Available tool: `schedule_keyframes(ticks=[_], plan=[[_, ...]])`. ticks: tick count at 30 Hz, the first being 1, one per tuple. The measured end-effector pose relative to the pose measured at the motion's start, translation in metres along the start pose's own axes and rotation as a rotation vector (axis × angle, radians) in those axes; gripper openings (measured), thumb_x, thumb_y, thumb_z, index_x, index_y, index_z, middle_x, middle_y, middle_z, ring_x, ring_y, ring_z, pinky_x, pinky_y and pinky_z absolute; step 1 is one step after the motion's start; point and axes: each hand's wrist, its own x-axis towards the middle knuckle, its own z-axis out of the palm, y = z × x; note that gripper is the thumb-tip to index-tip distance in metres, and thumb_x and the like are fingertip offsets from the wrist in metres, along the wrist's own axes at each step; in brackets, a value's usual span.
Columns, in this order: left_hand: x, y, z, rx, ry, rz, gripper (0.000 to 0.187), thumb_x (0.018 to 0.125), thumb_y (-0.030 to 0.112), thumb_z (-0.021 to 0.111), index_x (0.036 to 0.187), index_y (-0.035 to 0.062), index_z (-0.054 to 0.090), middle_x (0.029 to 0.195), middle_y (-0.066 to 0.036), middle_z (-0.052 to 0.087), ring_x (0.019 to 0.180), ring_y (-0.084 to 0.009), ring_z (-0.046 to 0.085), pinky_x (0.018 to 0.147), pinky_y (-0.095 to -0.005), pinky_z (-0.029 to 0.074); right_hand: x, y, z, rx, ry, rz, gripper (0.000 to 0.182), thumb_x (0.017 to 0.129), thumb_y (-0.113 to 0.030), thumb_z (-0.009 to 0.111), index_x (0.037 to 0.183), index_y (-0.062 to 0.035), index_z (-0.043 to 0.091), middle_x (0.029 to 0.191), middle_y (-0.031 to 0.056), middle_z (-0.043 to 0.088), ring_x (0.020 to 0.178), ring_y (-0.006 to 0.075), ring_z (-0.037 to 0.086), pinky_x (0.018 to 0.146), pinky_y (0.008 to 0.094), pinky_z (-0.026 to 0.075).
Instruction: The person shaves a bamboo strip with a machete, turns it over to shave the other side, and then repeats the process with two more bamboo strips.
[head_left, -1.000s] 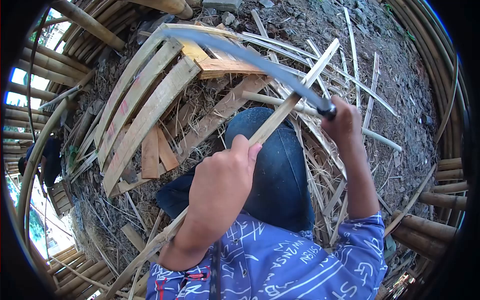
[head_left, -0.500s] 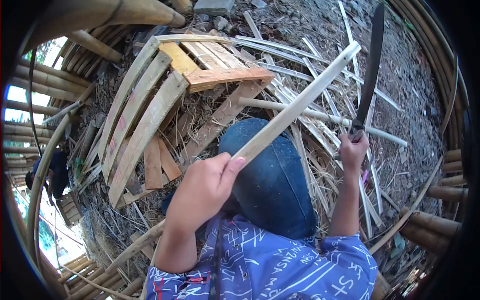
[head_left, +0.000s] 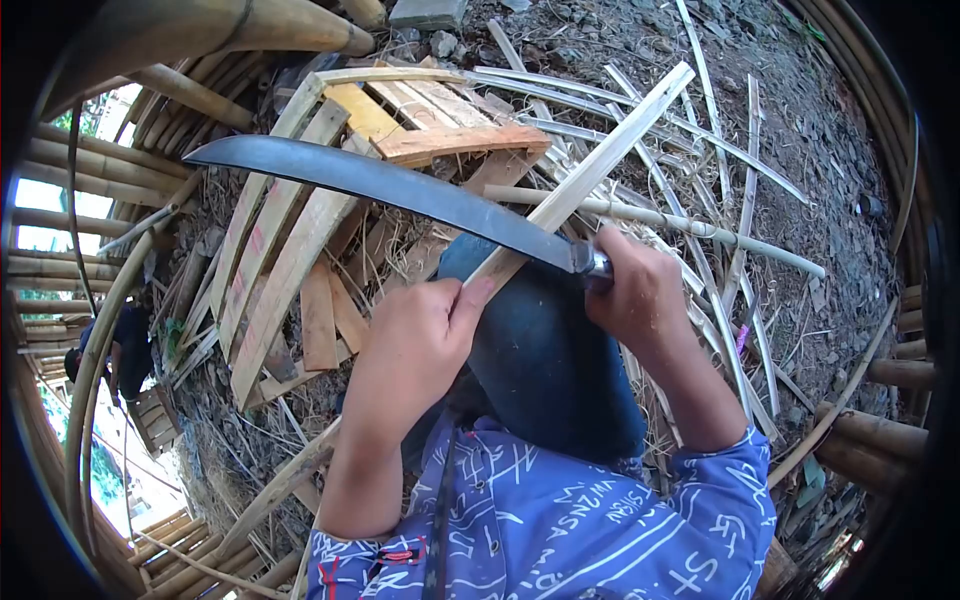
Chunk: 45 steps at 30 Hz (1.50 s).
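Over the knee, the wood strip slants fwd & R from the L hand closed round it, w/ the machete crossing it just past the thumb, R hand gripping the handle.

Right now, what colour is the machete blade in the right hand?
The machete blade is dark bluish grey; it shows best in the head view.

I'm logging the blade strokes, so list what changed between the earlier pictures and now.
The right hand brought the raised machete leftward and down across the pale strip, nearer the left hand than at first. Nothing was newly grasped or released; the slatted crate stayed put.
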Motion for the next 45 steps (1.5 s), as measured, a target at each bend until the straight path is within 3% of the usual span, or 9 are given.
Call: schedule_keyframes(ticks=[4,7,12,25,29,33,38,41,45], plan=[[0.003,-0.008,0.009,-0.027,0.034,0.067,0.049,0.097,0.034,0.052,0.067,-0.0042,0.058,0.062,-0.026,0.055,0.064,-0.0444,0.057,0.059,-0.0487,0.044,0.012,0.009,0.001,-0.1,-0.035,0.008,0.026,0.063,-0.008,0.069,0.084,-0.0051,0.053,0.073,0.0152,0.062,0.071,0.0359,0.064,0.063,0.0466,0.051],[0.001,-0.012,0.012,-0.021,0.112,0.161,0.048,0.098,0.033,0.053,0.067,-0.0039,0.055,0.051,-0.015,0.049,0.042,-0.0243,0.052,0.045,-0.036,0.038,0.017,0.012,0.001,-0.129,-0.043,0.009,0.027,0.062,-0.01,0.071,0.083,-0.0049,0.054,0.074,0.0146,0.064,0.072,0.035,0.065,0.064,0.0453,0.052],[-0.002,-0.008,0.012,-0.011,0.165,0.178,0.045,0.096,0.031,0.055,0.069,-0.0051,0.052,0.058,-0.025,0.046,0.054,-0.0428,0.046,0.05,-0.043,0.035,0.023,0.017,0.006,-0.148,0.037,-0.036,0.027,0.06,-0.007,0.071,0.079,-0.0049,0.054,0.07,0.0154,0.062,0.067,0.0359,0.064,0.061,0.0444,0.051],[-0.004,-0.008,0.011,-0.014,0.157,0.136,0.046,0.097,0.03,0.055,0.068,-0.0052,0.051,0.059,-0.026,0.046,0.055,-0.0435,0.045,0.049,-0.043,0.035,0.029,0.053,0.004,-0.27,0.143,0.064,0.019,0.066,-0.008,0.068,0.081,-0.0069,0.056,0.072,0.0149,0.064,0.068,0.0353,0.065,0.063,0.046,0.051],[-0.013,-0.023,0.004,-0.069,0.107,0.111,0.045,0.097,0.031,0.055,0.069,-0.0044,0.052,0.052,-0.017,0.046,0.046,-0.0288,0.049,0.047,-0.0373,0.036,0.04,0.109,-0.003,-0.368,0.216,0.328,0.006,0.076,-0.008,0.059,0.082,-0.0062,0.059,0.072,0.0181,0.065,0.07,0.0342,0.067,0.064,0.0465,0.052],[-0.036,-0.043,-0.006,-0.234,-0.058,-0.076,0.045,0.099,0.033,0.053,0.069,-0.0007,0.056,0.048,-0.002,0.047,0.041,-0.0073,0.047,0.04,-0.0262,0.036,0.029,0.201,-0.035,-0.331,0.314,0.573,0.021,0.076,-0.015,0.056,0.087,0.0012,0.063,0.082,0.025,0.066,0.08,0.0439,0.064,0.071,0.0497,0.049],[-0.031,-0.042,0.0,-0.342,-0.11,-0.147,0.045,0.099,0.034,0.052,0.068,0.0007,0.056,0.049,0.001,0.047,0.04,-0.005,0.045,0.039,-0.0224,0.036,-0.055,0.246,0.013,0.057,0.454,0.699,0.014,0.072,-0.012,0.061,0.068,0.0001,0.057,0.056,0.0063,0.056,0.049,0.0169,0.052,0.05,0.0352,0.041],[-0.018,-0.036,-0.003,-0.338,-0.129,-0.135,0.043,0.097,0.029,0.056,0.071,-0.0042,0.058,0.049,-0.014,0.05,0.041,-0.0185,0.05,0.044,-0.0329,0.038,-0.076,0.213,0.042,0.354,0.469,0.876,0.01,0.076,-0.007,0.063,0.075,-0.0045,0.053,0.056,0.0012,0.052,0.04,0.01,0.049,0.035,0.0252,0.037],[-0.013,-0.028,-0.008,-0.334,-0.18,-0.235,0.043,0.096,0.031,0.057,0.072,-0.0044,0.058,0.051,-0.012,0.05,0.044,-0.0149,0.049,0.045,-0.0316,0.037,-0.056,0.143,0.053,0.798,0.478,0.928,0.014,0.076,-0.001,0.063,0.075,-0.0041,0.05,0.056,0.0011,0.051,0.039,0.0092,0.047,0.036,0.0237,0.038]])
